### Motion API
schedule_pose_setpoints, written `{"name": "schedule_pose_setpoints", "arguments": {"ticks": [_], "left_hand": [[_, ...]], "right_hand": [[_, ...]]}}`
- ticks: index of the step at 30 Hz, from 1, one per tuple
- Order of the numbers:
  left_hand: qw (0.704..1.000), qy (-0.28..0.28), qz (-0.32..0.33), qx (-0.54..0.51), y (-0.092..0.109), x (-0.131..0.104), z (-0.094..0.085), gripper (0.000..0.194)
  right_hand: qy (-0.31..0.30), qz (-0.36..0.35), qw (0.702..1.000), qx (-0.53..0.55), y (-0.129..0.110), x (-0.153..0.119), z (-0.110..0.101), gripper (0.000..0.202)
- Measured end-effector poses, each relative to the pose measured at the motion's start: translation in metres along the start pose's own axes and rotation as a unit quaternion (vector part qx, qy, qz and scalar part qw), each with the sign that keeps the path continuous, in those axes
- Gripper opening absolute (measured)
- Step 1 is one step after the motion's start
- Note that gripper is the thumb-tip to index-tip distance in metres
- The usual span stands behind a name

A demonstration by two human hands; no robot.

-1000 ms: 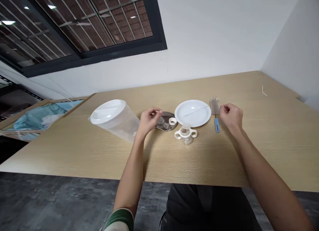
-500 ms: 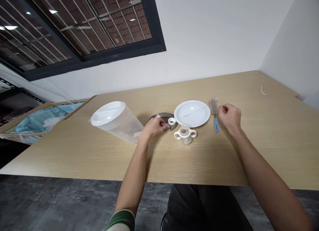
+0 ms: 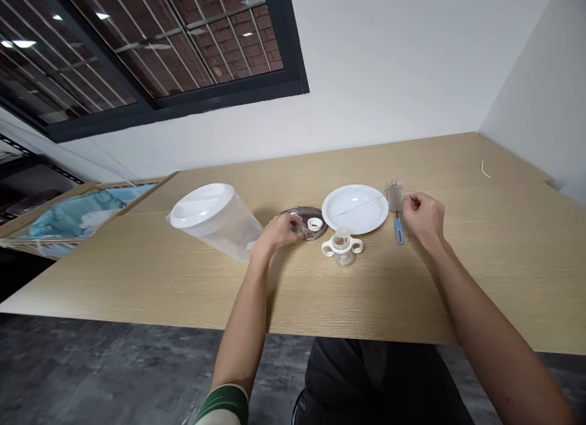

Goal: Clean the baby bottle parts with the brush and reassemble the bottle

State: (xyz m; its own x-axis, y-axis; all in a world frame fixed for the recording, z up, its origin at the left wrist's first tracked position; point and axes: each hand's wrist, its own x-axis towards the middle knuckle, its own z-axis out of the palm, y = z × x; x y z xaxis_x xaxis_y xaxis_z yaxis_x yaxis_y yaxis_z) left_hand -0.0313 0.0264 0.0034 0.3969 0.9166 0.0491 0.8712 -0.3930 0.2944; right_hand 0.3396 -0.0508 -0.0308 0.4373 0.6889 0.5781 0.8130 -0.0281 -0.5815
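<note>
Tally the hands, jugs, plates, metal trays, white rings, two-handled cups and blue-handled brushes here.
Left hand and right hand: 2
Jug: 1
Plate: 1
Metal tray: 1
White ring: 1
Two-handled cup: 1
Blue-handled brush: 1
Total: 8

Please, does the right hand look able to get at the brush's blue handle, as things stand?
Probably yes: the right hand is just beside the brush, and nothing visible stands between it and the blue handle. The hand looks curled, so it would likely need to open.
</note>
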Motion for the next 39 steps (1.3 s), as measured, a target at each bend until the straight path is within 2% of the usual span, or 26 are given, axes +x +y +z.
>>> {"name": "schedule_pose_setpoints", "arguments": {"ticks": [6,9,13,18,22,28,36,39], "left_hand": [[0.999,-0.012,-0.021,-0.033,0.006,-0.009,-0.014,0.027],[0.998,0.009,-0.006,-0.054,0.014,-0.010,-0.015,0.028],[0.995,0.059,0.040,-0.074,0.019,-0.005,-0.008,0.035],[0.994,0.018,0.096,-0.050,0.017,0.006,0.012,0.037],[0.995,0.004,0.084,-0.057,0.018,0.009,0.021,0.036],[0.996,0.009,0.063,-0.069,0.023,0.008,0.021,0.041],[0.996,0.039,0.078,-0.036,0.038,0.004,0.022,0.033],[0.993,0.075,0.078,-0.042,0.040,0.002,0.018,0.029]], "right_hand": [[0.005,-0.002,1.000,-0.003,0.001,0.000,0.001,0.028],[0.007,-0.006,1.000,-0.001,0.001,0.000,0.001,0.028],[0.002,-0.006,1.000,-0.003,0.001,0.000,0.001,0.030],[-0.004,-0.005,1.000,0.002,0.001,-0.001,0.001,0.028],[-0.008,-0.002,1.000,0.009,0.000,-0.001,0.001,0.029],[-0.012,0.011,1.000,0.014,-0.001,0.000,0.001,0.030],[-0.009,-0.010,1.000,0.012,-0.001,-0.001,0.001,0.030],[-0.008,-0.016,1.000,0.009,0.000,-0.001,0.001,0.029]]}}
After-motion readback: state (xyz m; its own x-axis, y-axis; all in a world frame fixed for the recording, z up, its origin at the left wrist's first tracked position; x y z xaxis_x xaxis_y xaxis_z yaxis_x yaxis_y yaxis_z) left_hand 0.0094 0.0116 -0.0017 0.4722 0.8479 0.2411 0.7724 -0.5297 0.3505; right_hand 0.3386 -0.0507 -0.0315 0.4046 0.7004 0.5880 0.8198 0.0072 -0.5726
